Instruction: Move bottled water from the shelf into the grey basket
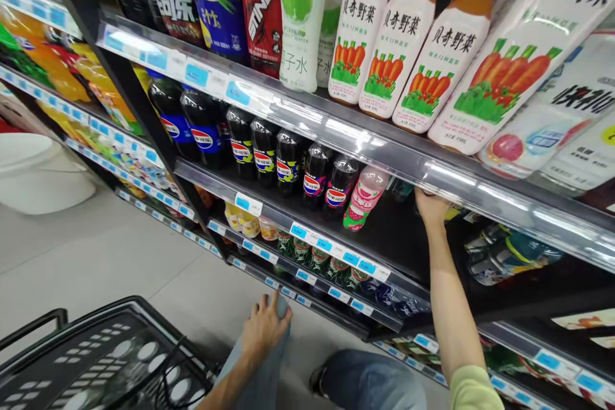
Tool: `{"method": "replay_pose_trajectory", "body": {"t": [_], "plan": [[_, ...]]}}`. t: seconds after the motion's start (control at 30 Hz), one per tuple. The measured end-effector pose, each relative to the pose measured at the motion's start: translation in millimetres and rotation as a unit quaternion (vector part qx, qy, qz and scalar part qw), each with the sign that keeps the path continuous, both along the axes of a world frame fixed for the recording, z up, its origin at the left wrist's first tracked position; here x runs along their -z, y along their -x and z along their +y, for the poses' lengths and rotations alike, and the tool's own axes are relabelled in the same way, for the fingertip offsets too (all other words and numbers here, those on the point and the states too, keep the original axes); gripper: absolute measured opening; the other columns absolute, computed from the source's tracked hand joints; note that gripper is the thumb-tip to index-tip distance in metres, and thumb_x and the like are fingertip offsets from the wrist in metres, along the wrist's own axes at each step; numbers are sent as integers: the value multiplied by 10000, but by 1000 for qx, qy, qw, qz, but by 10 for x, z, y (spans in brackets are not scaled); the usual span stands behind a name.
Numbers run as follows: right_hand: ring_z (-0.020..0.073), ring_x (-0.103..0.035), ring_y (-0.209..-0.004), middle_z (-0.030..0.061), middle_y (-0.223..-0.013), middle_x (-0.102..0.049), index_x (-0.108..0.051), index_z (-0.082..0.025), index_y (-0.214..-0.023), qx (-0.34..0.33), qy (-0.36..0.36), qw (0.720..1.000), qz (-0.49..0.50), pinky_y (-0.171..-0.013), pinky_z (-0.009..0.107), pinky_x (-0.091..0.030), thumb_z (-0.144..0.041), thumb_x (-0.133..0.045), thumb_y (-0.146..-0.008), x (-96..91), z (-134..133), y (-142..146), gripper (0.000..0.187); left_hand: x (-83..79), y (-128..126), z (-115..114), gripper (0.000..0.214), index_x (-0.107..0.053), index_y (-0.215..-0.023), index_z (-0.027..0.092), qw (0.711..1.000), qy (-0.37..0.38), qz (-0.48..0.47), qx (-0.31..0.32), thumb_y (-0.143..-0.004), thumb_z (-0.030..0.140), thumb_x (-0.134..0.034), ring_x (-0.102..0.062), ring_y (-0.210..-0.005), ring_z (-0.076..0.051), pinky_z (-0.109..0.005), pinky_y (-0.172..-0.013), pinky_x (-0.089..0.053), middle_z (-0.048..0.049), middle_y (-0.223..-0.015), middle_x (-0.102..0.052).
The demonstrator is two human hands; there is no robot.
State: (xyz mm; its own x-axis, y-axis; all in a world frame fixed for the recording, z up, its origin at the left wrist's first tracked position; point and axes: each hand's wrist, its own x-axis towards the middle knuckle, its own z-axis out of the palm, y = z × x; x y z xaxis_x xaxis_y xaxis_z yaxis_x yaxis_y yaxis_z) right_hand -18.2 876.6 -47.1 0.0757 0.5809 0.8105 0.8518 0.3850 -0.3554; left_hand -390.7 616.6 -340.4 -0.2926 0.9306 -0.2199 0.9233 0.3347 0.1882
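My left hand (263, 328) rests on my knee in light blue jeans (262, 375), its fingers apart and holding nothing. My right hand (432, 206) reaches deep into the middle shelf (398, 230), under the upper shelf's clear front strip. Its fingers are hidden there, so what they touch cannot be seen. A dark green bottle (402, 189) shows partly just left of that hand. Further left stands a pink bottle with a watermelon pattern (364, 198), beside a row of dark cola bottles (341, 182).
Carrot-label bottles (384, 64) line the upper shelf, above my right arm. Blue cans or bottles (514, 256) lie tilted to its right. A black basket (139, 314) with several white-topped things stands at lower left. A white tub (43, 173) sits on the floor.
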Motion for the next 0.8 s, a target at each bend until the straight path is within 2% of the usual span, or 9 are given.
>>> {"method": "replay_pose_trajectory", "body": {"t": [0.1,0.2,0.27,0.33,0.47,0.53,0.63,0.8], "plan": [[365,-738,-987,169,-865,-773,-748,-193,-875,-15,-29,999,24,-1024,580,-582,-577,-687,-902,25,-134,108,389,34,-37,-1,608,-538,-1606,153,1000,-14,-3,-3,-1070,429,-457,-623,-1261,-380,-482,-957,-569,-229,-1503,-579],[299,-757,-853,124,-860,-789,-734,-195,-870,-105,-39,994,1,-922,509,-630,-533,-738,-919,-3,-496,253,341,96,-52,-2,593,-570,-1582,146,999,-38,-2,2,-1065,423,-480,-636,-1243,-402,-486,-916,-580,-252,-1493,-589],[263,-772,-857,93,-915,-804,-727,-215,-891,-173,-61,983,-28,-880,457,-642,-409,-753,-960,-59,-871,367,207,135,-55,-3,577,-599,-1557,151,999,-53,0,9,-1062,431,-496,-649,-1218,-411,-484,-897,-581,-261,-1467,-605],[253,-784,-904,64,-948,-812,-726,-239,-927,-208,-112,970,-55,-901,457,-647,-278,-793,-943,-131,-1320,494,80,160,-62,-6,577,-610,-1545,146,998,-65,0,14,-1059,440,-508,-661,-1190,-409,-481,-891,-580,-266,-1435,-621],[268,-810,-906,34,-939,-821,-741,-260,-1016,-237,-185,951,-77,-910,514,-675,-120,-864,-849,-185,-2268,735,251,156,-97,-39,586,-610,-1536,135,997,-74,-11,13,-1056,454,-504,-660,-1168,-392,-461,-885,-577,-264,-1433,-617],[265,-815,-882,24,-931,-821,-743,-265,-1012,-234,-174,954,-74,-901,532,-686,-111,-871,-837,-110,-2684,807,266,132,-124,-74,577,-618,-1524,134,997,-73,-16,17,-1056,449,-500,-650,-1177,-389,-456,-884,-574,-260,-1441,-611],[256,-815,-836,11,-919,-823,-745,-281,-978,-258,-124,955,-79,-874,538,-696,-136,-870,-839,118,-3159,855,237,95,-170,-133,565,-624,-1512,114,997,-74,-17,27,-1049,420,-521,-643,-1183,-394,-469,-900,-568,-265,-1427,-614],[280,-816,-846,38,-912,-833,-748,-258,-1054,-323,-41,945,-8,-839,544,-701,-96,-850,-835,586,-3607,949,291,76,-261,-213,580,-605,-1527,101,996,-79,-20,39,-1055,430,-529,-628,-1182,-384,-463,-926,-552,-257,-1445,-603]]}}
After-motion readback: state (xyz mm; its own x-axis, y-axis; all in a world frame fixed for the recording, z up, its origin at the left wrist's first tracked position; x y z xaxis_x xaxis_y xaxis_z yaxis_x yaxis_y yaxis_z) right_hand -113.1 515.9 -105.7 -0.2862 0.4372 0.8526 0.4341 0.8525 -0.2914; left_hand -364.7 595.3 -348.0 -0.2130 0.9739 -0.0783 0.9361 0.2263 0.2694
